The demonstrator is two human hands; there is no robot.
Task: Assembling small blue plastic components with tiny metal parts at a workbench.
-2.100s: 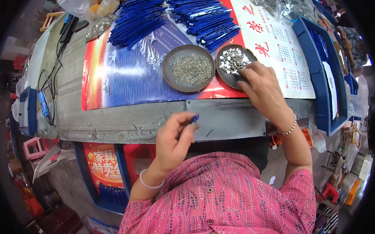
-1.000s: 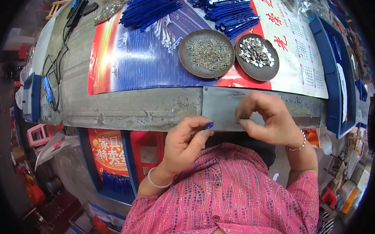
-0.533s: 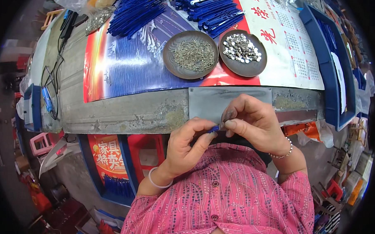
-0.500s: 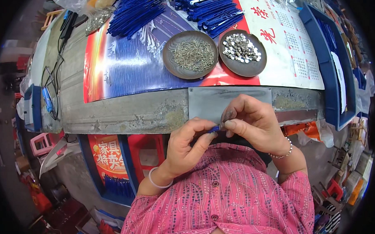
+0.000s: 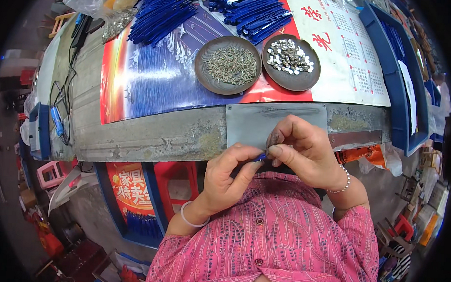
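My left hand (image 5: 225, 180) pinches a small blue piece (image 5: 260, 156) between thumb and fingertips; most of it is hidden by the fingers. Against the end of that piece, the thumb and curled fingers of my right hand (image 5: 307, 156) press together. Whatever the right fingertips hold is too small to make out. Both hands are over the table's near edge, by a grey metal plate (image 5: 247, 123). Beyond them stand a dark round dish (image 5: 203, 76) of thin metal pins and another dark dish (image 5: 293, 84) of small shiny silver pieces.
Long blue strips lie in two heaps, one at the back left (image 5: 163, 14) and one at the back middle (image 5: 259, 15), on a printed poster (image 5: 172, 92). A blue tray (image 5: 403, 105) stands at the right. Below the table are a blue bin (image 5: 159, 201) and a red stool (image 5: 172, 169).
My left hand has shifted slightly right, bringing the blue piece up to the right fingertips. The right hand has hardly moved and keeps its pinch.
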